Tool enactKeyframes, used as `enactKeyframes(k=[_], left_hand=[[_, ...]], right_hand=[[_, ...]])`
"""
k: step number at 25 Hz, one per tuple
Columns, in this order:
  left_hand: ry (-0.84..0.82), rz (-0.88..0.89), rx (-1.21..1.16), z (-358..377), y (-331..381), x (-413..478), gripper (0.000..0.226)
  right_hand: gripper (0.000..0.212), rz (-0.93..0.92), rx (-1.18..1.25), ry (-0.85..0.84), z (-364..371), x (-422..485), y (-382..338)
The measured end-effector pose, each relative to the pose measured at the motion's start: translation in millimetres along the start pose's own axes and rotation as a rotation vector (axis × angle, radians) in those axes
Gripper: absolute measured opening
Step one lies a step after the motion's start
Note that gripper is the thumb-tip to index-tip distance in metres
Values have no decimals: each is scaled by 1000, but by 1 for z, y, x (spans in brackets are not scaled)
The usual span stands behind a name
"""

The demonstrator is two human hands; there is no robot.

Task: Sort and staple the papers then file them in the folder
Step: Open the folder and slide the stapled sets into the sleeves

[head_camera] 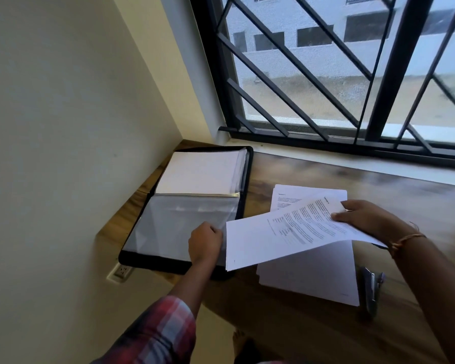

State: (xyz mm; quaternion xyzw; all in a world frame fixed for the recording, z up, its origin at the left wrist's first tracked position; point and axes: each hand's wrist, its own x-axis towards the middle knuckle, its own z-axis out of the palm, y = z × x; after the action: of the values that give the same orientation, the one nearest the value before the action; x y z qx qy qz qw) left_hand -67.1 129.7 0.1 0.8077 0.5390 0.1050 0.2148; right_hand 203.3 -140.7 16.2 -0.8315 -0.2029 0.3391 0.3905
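A black folder point(244, 179) lies open at the table's left end, with white sheets in its far half and clear plastic sleeves point(174, 224) in its near half. My left hand point(205, 243) grips the right edge of a sleeve. My right hand point(365, 219) pinches the far end of a printed set of papers point(286, 232), holding it tilted above the table just right of the folder. Under it lies a stack of white papers point(310, 277). A dark stapler point(371, 287) rests to the right of that stack.
The wooden table point(300, 324) runs along a window with black bars point(300, 74). A pale wall stands on the left, with a wall socket point(121, 271) below the table's edge. My foot point(239, 337) shows beneath the near table edge.
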Motion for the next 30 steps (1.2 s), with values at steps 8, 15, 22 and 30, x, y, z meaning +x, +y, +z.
enactKeyframes(k=[8, 15, 22, 30], left_hand=[[-17, -83, -177, -4, -5, 12, 35], [-52, -246, -327, -8, -5, 21, 20], [-111, -325, -459, -12, -4, 25, 35], [-122, -249, -406, -15, -4, 17, 10]], right_hand=[[8, -11, -4, -57, 2, 0, 1], [8, -37, 25, -63, 5, 9, -9], [7, -23, 31, -81, 1, 19, -10], [4, -2, -83, -93, 14, 34, -18]])
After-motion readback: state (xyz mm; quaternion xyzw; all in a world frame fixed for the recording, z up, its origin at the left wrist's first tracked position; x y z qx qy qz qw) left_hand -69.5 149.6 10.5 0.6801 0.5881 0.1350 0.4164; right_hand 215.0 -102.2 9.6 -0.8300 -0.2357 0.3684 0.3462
